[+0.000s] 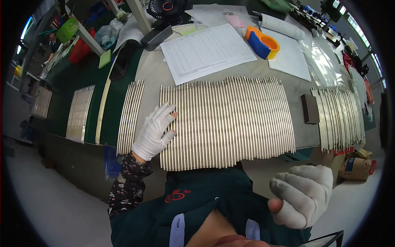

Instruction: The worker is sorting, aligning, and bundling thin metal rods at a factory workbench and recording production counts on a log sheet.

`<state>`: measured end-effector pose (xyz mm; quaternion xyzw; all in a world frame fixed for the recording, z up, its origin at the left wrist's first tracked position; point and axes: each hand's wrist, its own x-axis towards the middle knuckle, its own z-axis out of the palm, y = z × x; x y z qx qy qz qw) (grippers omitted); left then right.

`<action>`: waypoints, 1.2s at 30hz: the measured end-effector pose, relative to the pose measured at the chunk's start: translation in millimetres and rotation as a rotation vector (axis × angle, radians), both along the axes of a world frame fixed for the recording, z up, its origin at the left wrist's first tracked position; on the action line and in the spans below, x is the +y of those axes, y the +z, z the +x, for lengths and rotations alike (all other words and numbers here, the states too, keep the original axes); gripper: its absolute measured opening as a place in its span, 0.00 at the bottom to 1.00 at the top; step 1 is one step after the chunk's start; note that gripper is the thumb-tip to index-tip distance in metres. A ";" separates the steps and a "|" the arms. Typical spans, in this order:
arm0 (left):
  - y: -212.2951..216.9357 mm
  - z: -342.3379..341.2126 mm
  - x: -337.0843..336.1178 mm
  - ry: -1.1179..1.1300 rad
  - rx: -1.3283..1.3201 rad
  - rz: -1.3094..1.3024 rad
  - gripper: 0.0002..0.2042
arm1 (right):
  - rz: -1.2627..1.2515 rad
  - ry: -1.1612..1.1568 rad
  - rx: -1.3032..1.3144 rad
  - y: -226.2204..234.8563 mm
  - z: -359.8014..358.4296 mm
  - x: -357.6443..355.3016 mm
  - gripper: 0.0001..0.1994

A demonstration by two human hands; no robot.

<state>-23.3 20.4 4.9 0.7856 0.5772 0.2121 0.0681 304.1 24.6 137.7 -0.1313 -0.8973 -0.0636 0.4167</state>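
Note:
A wide row of slim silvery metal rods (226, 123) lies side by side on the grey table, its near ends jutting past the front edge. My left hand (153, 129), in a white glove with bare thumb and fingertip showing, rests spread on the row's left end. Left of it lies a smaller group of rods (131, 117). Raised close to the camera at lower right is my right hand (303, 195), also white-gloved. Its fingers are curled closed, and whatever may be inside them is hidden. The right hand is apart from the rods.
A dark brown block (309, 109) stands beside another rod bundle (339, 119) on the right. Behind the main row are a printed sheet (207, 51), a blue and orange tape dispenser (262, 43) and a black fan (166, 9). Bundled rods (80, 113) lie far left.

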 end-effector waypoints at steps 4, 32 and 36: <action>1.6 7.0 4.2 -0.059 -0.028 -0.005 0.22 | 0.017 -0.160 -0.203 -9.1 5.2 32.3 0.09; 20.1 6.3 3.7 0.004 -0.030 -0.098 0.23 | 0.071 -0.300 -0.732 -87.0 -105.4 239.7 0.20; 21.9 5.8 4.5 -0.013 -0.052 -0.089 0.21 | 0.098 -0.281 -0.866 -93.6 -116.7 248.3 0.17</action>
